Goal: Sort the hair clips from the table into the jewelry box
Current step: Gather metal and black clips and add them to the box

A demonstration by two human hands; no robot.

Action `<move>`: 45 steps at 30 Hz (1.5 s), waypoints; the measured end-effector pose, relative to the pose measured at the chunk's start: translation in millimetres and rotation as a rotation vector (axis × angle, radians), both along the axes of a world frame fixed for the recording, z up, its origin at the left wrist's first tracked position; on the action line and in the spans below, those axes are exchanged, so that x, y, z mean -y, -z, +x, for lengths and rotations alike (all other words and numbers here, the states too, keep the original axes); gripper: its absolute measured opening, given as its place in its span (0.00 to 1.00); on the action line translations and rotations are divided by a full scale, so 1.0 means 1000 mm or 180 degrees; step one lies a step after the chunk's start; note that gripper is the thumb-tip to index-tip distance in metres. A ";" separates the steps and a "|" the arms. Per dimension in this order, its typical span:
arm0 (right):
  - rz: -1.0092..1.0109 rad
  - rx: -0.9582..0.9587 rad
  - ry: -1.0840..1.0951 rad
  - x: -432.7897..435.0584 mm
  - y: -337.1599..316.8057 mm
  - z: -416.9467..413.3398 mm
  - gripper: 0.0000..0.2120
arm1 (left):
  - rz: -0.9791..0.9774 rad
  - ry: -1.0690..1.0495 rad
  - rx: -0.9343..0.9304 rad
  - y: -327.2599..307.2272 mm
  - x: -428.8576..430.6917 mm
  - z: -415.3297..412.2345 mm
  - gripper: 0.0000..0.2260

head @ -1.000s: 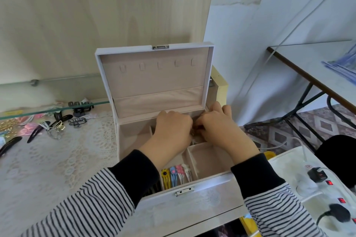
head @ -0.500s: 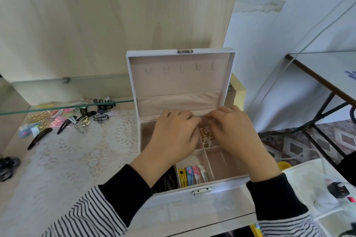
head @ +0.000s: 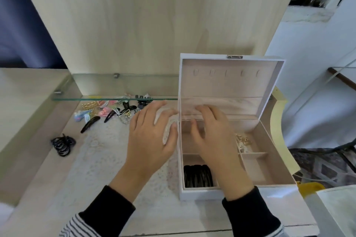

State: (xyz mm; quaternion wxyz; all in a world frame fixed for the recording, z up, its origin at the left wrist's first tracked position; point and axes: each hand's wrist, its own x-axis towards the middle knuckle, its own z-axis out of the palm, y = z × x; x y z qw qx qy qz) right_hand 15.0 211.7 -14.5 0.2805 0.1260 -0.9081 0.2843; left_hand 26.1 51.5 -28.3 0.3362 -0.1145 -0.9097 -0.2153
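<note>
The left hand (head: 152, 136) and right hand (head: 210, 136) hover empty, fingers spread, at the jewelry box (head: 200, 194). The next grab is probably from the hair clips (head: 107, 111) at middle left.

White rect. jewelry box (head: 200, 194), beige soft lining, lid open & approx. upright, stands on R side of surface (head: 107, 169). Front-L compt.: black hair clips (head: 198, 176), packed side by side. Rear-R compt.: small gold clips (head: 243, 140). Mixed-colour hair clips (head: 107, 111) lie loose L of box, at rear.
</note>
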 end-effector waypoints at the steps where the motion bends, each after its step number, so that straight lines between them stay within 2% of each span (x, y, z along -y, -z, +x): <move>1: -0.0075 -0.0056 -0.0031 0.011 0.000 0.002 0.14 | 0.0036 -0.0101 -0.0042 0.003 0.007 0.002 0.12; 7: -0.0266 -0.0286 -0.0299 0.077 -0.002 0.015 0.12 | 0.0118 -0.0732 0.0129 0.030 0.057 0.002 0.14; 12: -0.0113 -0.0040 -0.0494 0.130 0.013 0.018 0.16 | 0.0248 -0.1239 0.0639 0.050 0.102 -0.004 0.19; 22: 0.0127 0.0765 -0.0169 0.183 0.067 -0.026 0.24 | 0.0447 -0.1666 0.1304 0.069 0.132 -0.018 0.26; 26: 0.0504 0.0618 0.0061 0.185 0.080 -0.034 0.24 | 0.0487 -0.1679 0.1458 0.071 0.132 -0.018 0.26; 32: 0.0522 0.0370 0.0053 0.182 0.086 -0.034 0.19 | 0.0573 -0.1530 0.1135 0.073 0.132 -0.016 0.19; 38: 0.0371 0.0224 0.0039 0.181 0.087 -0.033 0.05 | 0.0570 -0.1416 0.0658 0.074 0.135 -0.015 0.07; 41: 0.0272 0.0232 0.0099 0.181 0.086 -0.033 0.07 | 0.0468 -0.1342 0.0537 0.074 0.137 -0.014 0.05; 45: 0.0193 0.0286 0.0108 0.182 0.087 -0.033 0.15 | 0.0502 -0.1260 0.0517 0.074 0.136 -0.012 0.08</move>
